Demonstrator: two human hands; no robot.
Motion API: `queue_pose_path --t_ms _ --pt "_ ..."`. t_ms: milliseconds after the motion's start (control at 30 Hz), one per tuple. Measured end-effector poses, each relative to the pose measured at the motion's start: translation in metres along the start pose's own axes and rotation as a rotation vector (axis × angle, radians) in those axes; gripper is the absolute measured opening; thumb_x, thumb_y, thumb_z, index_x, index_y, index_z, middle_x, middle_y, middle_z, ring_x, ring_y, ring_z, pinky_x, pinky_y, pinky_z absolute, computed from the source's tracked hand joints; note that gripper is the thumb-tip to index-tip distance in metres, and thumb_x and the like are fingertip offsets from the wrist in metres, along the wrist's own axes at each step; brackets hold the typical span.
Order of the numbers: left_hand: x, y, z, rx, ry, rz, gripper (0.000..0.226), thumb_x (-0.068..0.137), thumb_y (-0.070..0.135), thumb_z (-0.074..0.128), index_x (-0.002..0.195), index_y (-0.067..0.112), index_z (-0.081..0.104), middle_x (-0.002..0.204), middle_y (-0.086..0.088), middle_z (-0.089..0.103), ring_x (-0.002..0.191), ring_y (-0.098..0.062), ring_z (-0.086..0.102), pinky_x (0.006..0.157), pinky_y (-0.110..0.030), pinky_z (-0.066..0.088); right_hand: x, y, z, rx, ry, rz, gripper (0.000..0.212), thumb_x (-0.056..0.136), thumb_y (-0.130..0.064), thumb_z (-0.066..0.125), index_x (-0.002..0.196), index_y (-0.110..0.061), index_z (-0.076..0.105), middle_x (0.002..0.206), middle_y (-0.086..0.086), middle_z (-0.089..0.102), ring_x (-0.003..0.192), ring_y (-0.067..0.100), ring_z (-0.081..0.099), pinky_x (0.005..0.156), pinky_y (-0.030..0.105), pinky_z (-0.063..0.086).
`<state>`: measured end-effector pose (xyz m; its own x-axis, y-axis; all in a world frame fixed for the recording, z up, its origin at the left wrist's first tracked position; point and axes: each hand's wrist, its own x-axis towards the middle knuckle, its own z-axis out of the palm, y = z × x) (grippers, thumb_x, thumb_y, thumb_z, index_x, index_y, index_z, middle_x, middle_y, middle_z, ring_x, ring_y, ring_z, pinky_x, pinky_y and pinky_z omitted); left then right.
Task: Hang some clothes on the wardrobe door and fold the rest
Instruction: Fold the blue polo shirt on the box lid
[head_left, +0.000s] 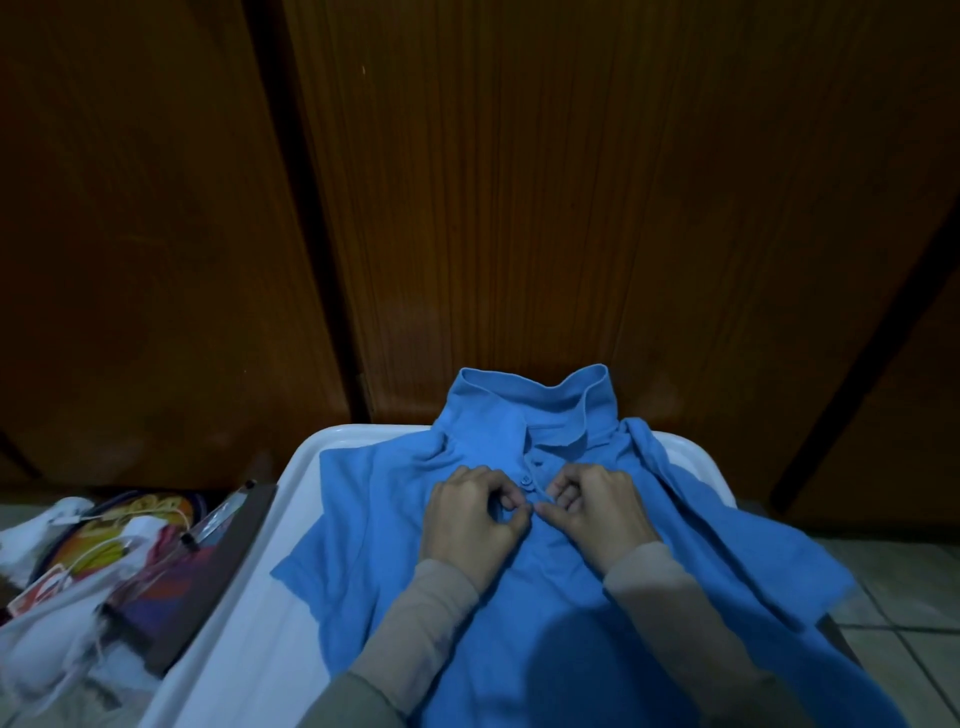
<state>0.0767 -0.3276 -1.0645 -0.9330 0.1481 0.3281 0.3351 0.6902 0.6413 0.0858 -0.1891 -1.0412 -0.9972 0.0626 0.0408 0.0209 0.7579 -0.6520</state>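
A blue polo shirt (374, 525) lies front up on a white table (244, 597), its collar standing against the brown wardrobe door (519, 208). My left hand (470, 522) and my right hand (597, 512) meet at the shirt's button placket, just below the collar. Both pinch the placket fabric between thumb and fingers, beside a blue button (525, 480). The shirt's right sleeve hangs over the table's right edge.
A heap of colourful and white items with white cords (104, 545) fills the space left of the table. A second wardrobe door (130, 234) stands at the left. Tiled floor (904, 597) shows at the lower right.
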Motion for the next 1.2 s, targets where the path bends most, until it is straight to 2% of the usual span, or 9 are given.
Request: queue_pose_path --t_ms 100,200,333,467,633,700,833,1033,1200 --pt "0.0001 -0.0014 0.002 -0.005 0.004 -0.01 0.011 0.071 0.032 0.062 0.069 0.021 0.064 0.067 0.015 0.055 0.082 -0.01 0.055 0.075 -0.022 0.04 0.0011 0.0011 0.0006 0.024 0.001 -0.014 0.02 0.082 -0.02 0.071 0.075 -0.019 0.052 0.062 -0.009 0.049 0.065 0.012 0.05 0.072 0.025 0.046" --pt "0.0001 -0.0029 0.0037 -0.011 0.013 -0.023 0.008 0.078 0.021 0.068 0.072 0.019 0.065 0.077 0.007 0.064 0.084 -0.011 0.054 0.072 -0.016 0.035 -0.0004 0.0001 0.0018 0.037 0.036 -0.029 0.029 0.086 -0.02 0.066 0.067 -0.024 0.045 0.059 -0.008 0.047 0.069 0.014 0.049 0.071 0.028 0.043" --pt "-0.0001 -0.0041 0.0049 -0.034 0.003 -0.037 0.009 0.081 0.023 0.066 0.073 0.02 0.063 0.08 0.008 0.065 0.085 -0.008 0.052 0.07 -0.014 0.031 -0.0028 -0.0024 0.0027 0.001 0.012 -0.063 0.038 0.093 -0.023 0.056 0.061 -0.022 0.035 0.055 -0.006 0.038 0.058 0.009 0.039 0.058 0.025 0.029" --pt "0.0 -0.0041 0.005 -0.101 -0.004 -0.083 0.009 0.082 0.023 0.067 0.073 0.021 0.065 0.075 0.014 0.061 0.085 -0.009 0.052 0.072 -0.016 0.036 -0.0028 -0.0024 0.0046 0.147 0.044 -0.038 0.027 0.089 -0.017 0.062 0.067 -0.011 0.048 0.053 -0.005 0.04 0.054 0.008 0.038 0.055 0.021 0.031" --pt "-0.0003 -0.0032 0.0034 -0.219 -0.044 -0.14 0.017 0.081 0.021 0.069 0.068 0.028 0.063 0.078 0.012 0.064 0.086 -0.008 0.05 0.071 -0.007 0.034 -0.0032 -0.0007 0.0046 0.212 0.086 -0.002 0.026 0.084 -0.014 0.069 0.063 -0.017 0.053 0.055 -0.006 0.049 0.052 0.003 0.046 0.055 0.012 0.039" --pt "0.0005 -0.0042 0.0046 -0.251 -0.058 -0.152 0.024 0.081 0.02 0.069 0.064 0.034 0.059 0.077 0.013 0.064 0.088 -0.011 0.052 0.074 -0.009 0.035 -0.0033 -0.0008 0.0044 0.212 0.088 0.012 0.016 0.083 -0.014 0.07 0.072 -0.013 0.059 0.061 -0.003 0.055 0.056 0.004 0.051 0.058 0.011 0.043" --pt "0.0022 -0.0063 0.0076 -0.323 -0.048 -0.18 0.011 0.07 0.037 0.064 0.06 0.038 0.06 0.076 0.008 0.069 0.09 -0.017 0.06 0.085 -0.034 0.046 -0.0036 -0.0016 0.0032 0.197 0.108 0.03 0.008 0.082 -0.012 0.071 0.084 -0.005 0.068 0.071 0.001 0.059 0.062 0.008 0.055 0.058 0.008 0.043" --pt "0.0021 -0.0077 0.0085 -0.338 -0.045 -0.196 0.026 0.079 0.019 0.071 0.061 0.036 0.061 0.077 0.009 0.069 0.091 -0.016 0.06 0.086 -0.036 0.047 -0.0041 -0.0021 0.0054 0.165 0.127 0.034 0.012 0.082 -0.013 0.071 0.088 -0.003 0.07 0.078 0.008 0.069 0.069 0.012 0.06 0.069 0.014 0.045" --pt "0.002 -0.0069 0.0084 -0.367 -0.033 -0.198 0.009 0.069 0.036 0.065 0.06 0.035 0.063 0.075 0.008 0.07 0.089 -0.016 0.061 0.086 -0.039 0.048 -0.0075 -0.0044 0.0046 0.173 0.129 0.016 0.008 0.082 -0.012 0.069 0.088 -0.005 0.068 0.068 -0.001 0.059 0.066 0.011 0.058 0.065 0.011 0.041"
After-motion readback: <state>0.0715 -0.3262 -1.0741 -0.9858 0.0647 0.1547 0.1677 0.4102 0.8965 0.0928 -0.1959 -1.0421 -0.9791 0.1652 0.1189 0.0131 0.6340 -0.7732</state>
